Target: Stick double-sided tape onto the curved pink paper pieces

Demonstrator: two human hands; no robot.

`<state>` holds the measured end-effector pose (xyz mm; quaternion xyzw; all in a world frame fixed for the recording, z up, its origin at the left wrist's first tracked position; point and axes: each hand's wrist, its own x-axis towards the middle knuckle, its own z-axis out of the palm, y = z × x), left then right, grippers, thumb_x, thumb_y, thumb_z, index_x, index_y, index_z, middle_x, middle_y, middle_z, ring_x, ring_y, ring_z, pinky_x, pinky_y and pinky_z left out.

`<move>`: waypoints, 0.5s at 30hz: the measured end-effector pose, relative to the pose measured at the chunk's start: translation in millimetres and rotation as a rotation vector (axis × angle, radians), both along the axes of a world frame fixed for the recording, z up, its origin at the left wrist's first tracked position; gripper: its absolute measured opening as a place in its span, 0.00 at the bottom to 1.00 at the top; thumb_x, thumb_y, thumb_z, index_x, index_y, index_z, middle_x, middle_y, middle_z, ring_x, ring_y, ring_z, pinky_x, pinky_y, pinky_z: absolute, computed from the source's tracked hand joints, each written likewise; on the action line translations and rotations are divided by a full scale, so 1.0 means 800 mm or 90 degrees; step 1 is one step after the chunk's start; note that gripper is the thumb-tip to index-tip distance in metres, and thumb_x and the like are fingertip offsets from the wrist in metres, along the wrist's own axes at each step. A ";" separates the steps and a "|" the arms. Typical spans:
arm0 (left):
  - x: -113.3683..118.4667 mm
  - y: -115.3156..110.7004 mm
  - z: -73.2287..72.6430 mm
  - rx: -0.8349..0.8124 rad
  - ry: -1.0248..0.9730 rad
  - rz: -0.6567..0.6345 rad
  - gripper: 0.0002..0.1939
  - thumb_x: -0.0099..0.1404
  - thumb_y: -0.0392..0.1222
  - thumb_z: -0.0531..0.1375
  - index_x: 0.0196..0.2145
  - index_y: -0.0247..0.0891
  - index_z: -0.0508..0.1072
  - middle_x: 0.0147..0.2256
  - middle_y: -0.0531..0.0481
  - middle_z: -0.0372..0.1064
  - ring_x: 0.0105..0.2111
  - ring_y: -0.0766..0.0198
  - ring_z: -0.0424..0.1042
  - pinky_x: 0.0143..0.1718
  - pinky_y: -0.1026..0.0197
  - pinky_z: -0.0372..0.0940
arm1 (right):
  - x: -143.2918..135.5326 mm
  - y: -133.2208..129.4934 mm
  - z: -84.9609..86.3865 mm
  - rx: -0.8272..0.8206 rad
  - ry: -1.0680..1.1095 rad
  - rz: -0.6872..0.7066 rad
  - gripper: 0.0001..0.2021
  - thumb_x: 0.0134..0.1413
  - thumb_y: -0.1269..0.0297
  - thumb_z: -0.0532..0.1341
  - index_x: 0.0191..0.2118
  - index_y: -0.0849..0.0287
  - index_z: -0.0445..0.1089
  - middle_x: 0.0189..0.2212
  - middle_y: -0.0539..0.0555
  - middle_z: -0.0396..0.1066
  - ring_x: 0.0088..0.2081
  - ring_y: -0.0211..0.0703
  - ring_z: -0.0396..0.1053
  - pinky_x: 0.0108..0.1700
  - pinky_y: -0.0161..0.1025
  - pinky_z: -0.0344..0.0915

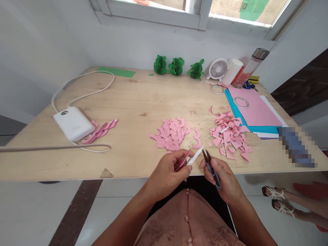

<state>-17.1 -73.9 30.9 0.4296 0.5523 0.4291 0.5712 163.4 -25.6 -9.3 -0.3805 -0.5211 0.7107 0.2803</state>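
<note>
Just off the table's front edge, my left hand (172, 168) is closed on a folded pink paper piece (182, 161) and a narrow white strip (196, 155) that slants up to the right. My right hand (222, 174) grips dark thread snips (210, 166), their blades parted and pointing up near the strip's tip. Beyond my hands is a pile of wavy pink paper cutouts (170, 133), with a curved pink cutout (197, 138) apart from it on the right. Pink paper scraps (229, 135) lie heaped farther right.
A white power bank (73, 123) with a cable sits at left beside pink strips (102, 130). Green paper figures (176, 66), a small fan (218, 69) and a bottle (249, 70) stand along the back. Tape (241, 102) rests on pink sheets (263, 112). Someone's sandalled feet (278, 201) show at right.
</note>
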 end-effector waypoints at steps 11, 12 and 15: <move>-0.001 0.001 0.001 0.014 0.016 -0.008 0.13 0.57 0.36 0.55 0.39 0.33 0.73 0.21 0.58 0.53 0.20 0.72 0.53 0.21 0.67 0.49 | 0.000 0.002 0.002 0.006 -0.001 0.013 0.19 0.60 0.50 0.52 0.34 0.62 0.69 0.15 0.45 0.55 0.18 0.33 0.48 0.22 0.35 0.43; -0.001 0.001 0.000 0.017 0.016 -0.014 0.12 0.57 0.36 0.55 0.39 0.33 0.73 0.21 0.58 0.53 0.20 0.72 0.53 0.22 0.67 0.49 | 0.000 0.002 0.002 0.006 -0.002 0.013 0.19 0.59 0.50 0.52 0.34 0.62 0.69 0.15 0.45 0.55 0.18 0.33 0.48 0.22 0.35 0.43; 0.000 0.001 -0.001 0.018 0.020 -0.023 0.12 0.57 0.35 0.54 0.38 0.34 0.73 0.20 0.58 0.53 0.20 0.72 0.52 0.22 0.67 0.48 | -0.001 0.002 0.002 0.004 0.003 0.010 0.19 0.59 0.50 0.52 0.33 0.62 0.69 0.15 0.45 0.55 0.17 0.33 0.48 0.22 0.35 0.43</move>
